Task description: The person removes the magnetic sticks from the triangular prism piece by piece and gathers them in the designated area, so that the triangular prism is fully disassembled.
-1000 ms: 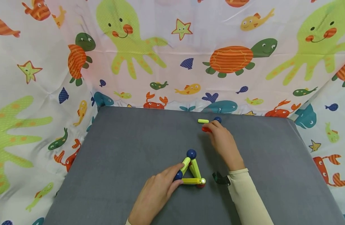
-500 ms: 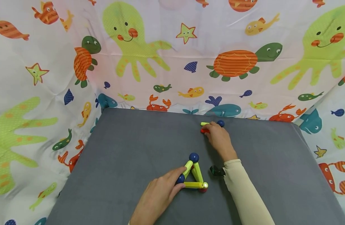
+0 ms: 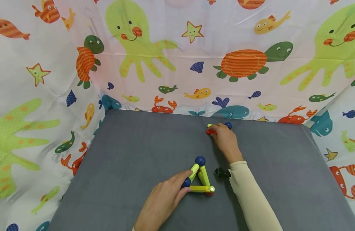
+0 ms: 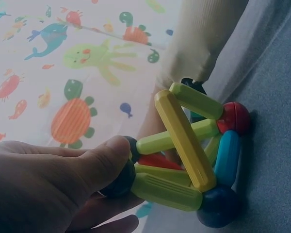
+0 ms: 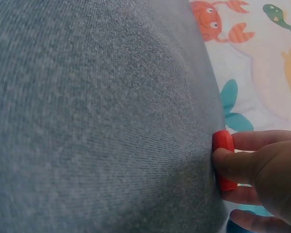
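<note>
My left hand [image 3: 165, 195] grips a dark blue ball [image 4: 120, 182] at the left corner of a magnetic stick-and-ball frame on the grey table. Yellow-green sticks [image 3: 204, 175], a yellow stick [image 4: 184, 141] and a short blue stick [image 4: 228, 158] make up the frame. Another blue ball [image 3: 200, 160] marks its far corner, and a red ball [image 4: 234, 118] sits low at the right. Near the table's far edge, my right hand [image 3: 227, 144] pinches a red stick [image 5: 225, 138] between thumb and fingers, close over the cloth.
Just beyond the right hand lie a yellow-green stick [image 3: 209, 125], partly hidden by the fingers, and a loose blue ball [image 3: 228, 125]. A dark device [image 3: 222, 173] is worn at the right wrist. Sea-animal printed curtain [image 3: 177, 57] rises behind and beside the table [image 3: 131, 144].
The right hand has shifted slightly left with the red stick, and its fingers now cover part of the loose yellow-green stick. The left hand keeps its hold; the head view has tilted slightly.
</note>
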Demonstrator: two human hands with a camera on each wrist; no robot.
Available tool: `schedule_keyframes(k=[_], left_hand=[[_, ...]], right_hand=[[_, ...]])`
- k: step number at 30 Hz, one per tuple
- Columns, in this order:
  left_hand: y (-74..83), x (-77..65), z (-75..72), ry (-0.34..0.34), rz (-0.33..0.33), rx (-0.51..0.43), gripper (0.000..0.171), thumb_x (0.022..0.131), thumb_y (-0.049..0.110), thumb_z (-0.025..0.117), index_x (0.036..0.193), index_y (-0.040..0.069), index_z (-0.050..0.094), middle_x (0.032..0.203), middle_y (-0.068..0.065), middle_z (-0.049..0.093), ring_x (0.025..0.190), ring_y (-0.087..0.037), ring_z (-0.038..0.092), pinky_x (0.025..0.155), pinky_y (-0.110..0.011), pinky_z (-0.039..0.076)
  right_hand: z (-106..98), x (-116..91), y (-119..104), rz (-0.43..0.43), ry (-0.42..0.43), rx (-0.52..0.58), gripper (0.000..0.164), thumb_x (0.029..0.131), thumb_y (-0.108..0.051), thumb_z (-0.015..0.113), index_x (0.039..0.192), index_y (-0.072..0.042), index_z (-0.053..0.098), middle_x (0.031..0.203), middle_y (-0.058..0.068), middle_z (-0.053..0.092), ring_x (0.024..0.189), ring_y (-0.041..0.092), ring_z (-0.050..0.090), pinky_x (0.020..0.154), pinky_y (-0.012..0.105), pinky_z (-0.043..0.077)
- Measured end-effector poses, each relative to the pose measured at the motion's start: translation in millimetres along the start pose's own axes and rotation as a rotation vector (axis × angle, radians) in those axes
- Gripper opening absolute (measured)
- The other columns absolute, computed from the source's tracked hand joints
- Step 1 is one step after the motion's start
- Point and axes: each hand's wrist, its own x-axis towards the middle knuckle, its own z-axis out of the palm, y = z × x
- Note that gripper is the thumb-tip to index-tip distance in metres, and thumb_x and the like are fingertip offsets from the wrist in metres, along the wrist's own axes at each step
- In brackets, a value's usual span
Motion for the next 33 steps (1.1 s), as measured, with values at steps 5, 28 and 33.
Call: schedule_keyframes(k=[5,28,33], left_hand=[[1.2,0.0,0.7,-0.008,0.001,-0.002,0.049,0.105,0.034,0.067,0.152,0.027,0.055,0.139,0.004,0.068,0.104,-0.013,0.074,0.081,-0.034,0.061],[3.3,2.8,0.2,0.003,-0.003,0.026,0.052,0.105,0.033,0.068,0.154,0.025,0.054,0.138,0.002,0.069,0.105,-0.015,0.074,0.081,-0.037,0.062],[4.1,2.5,1.0,-0.009,-0.012,0.014,0.052,0.104,0.033,0.068,0.153,0.024,0.054,0.139,0.002,0.068,0.106,-0.015,0.074,0.081,-0.035,0.062]], right_hand=[[-3.6,-2.9,1.1,0.01,-0.004,-0.026,0.024,0.096,-0.011,0.08,0.12,-0.014,0.078,0.114,0.014,0.07,0.095,0.038,0.069,0.085,0.06,0.058],[-114.6,-114.1,-87.3,-0.235,-0.164,0.281,0.024,0.1,-0.028,0.078,0.122,-0.021,0.074,0.113,-0.014,0.071,0.104,0.007,0.067,0.092,0.038,0.059],[-110.8,-142.7,-91.5,-0.241,-0.189,0.247,0.026,0.096,-0.029,0.082,0.12,-0.022,0.074,0.113,-0.013,0.07,0.102,0.003,0.065,0.09,0.035,0.06]])
